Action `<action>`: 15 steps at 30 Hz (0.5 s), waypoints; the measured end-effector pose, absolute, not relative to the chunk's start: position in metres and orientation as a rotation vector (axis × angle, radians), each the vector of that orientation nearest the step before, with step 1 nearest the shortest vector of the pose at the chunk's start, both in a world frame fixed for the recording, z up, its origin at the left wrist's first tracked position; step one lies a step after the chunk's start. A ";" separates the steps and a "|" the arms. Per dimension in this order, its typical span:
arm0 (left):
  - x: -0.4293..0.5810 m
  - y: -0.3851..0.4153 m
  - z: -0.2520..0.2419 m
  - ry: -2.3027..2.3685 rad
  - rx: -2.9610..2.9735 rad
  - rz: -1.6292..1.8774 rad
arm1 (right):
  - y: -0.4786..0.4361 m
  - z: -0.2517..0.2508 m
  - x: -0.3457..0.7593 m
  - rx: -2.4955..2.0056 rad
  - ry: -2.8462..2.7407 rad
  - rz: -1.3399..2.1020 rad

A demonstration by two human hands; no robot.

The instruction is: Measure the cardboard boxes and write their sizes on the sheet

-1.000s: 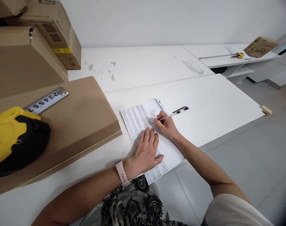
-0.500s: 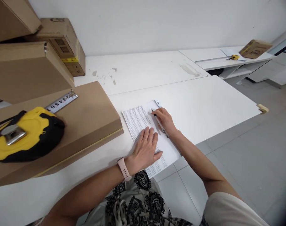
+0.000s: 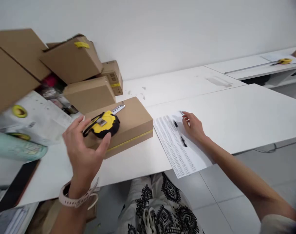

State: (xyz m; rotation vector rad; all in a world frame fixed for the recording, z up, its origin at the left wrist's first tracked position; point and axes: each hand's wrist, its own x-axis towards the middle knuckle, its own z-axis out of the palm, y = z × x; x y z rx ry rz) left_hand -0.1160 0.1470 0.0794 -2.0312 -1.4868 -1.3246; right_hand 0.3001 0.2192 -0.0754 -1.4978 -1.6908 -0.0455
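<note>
My left hand (image 3: 83, 149) is raised in the air with fingers spread, just short of a yellow and black tape measure (image 3: 102, 124). The tape measure lies on a flat cardboard box (image 3: 128, 130) with a short length of blade pulled out. My right hand (image 3: 193, 126) rests on a printed sheet of numbers (image 3: 174, 146) on the white table (image 3: 235, 113), fingers loosely bent and holding nothing. A black pen (image 3: 179, 132) lies on the sheet just left of that hand.
Several cardboard boxes (image 3: 72, 60) and wrapped packages (image 3: 28, 120) are stacked at the left. A second yellow tape measure (image 3: 284, 61) lies on a far table at the right. Grey tiled floor (image 3: 235, 195) lies below the table edge.
My right hand has put the pen down on the sheet. My left hand left the sheet and rose toward the tape measure. The view swung left, showing more boxes.
</note>
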 end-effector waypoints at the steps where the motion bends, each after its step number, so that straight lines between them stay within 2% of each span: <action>1: -0.122 0.151 0.082 -1.637 -2.068 -1.313 | 0.218 -0.066 0.295 -1.481 -1.661 -0.047; 5: -0.125 0.166 0.085 -2.115 -2.201 -1.147 | 0.210 -0.016 0.263 -1.350 -1.634 -0.011; 8: -0.119 0.176 0.085 -2.119 -2.243 -1.125 | 0.207 0.017 0.230 -1.219 -1.720 0.085; 10: -0.118 0.182 0.085 -2.068 -2.241 -1.257 | 0.209 0.032 0.208 -1.154 -1.765 0.169; 15: -0.125 0.201 0.097 -2.253 -2.274 -1.957 | 0.228 0.051 0.167 -1.111 -1.680 0.518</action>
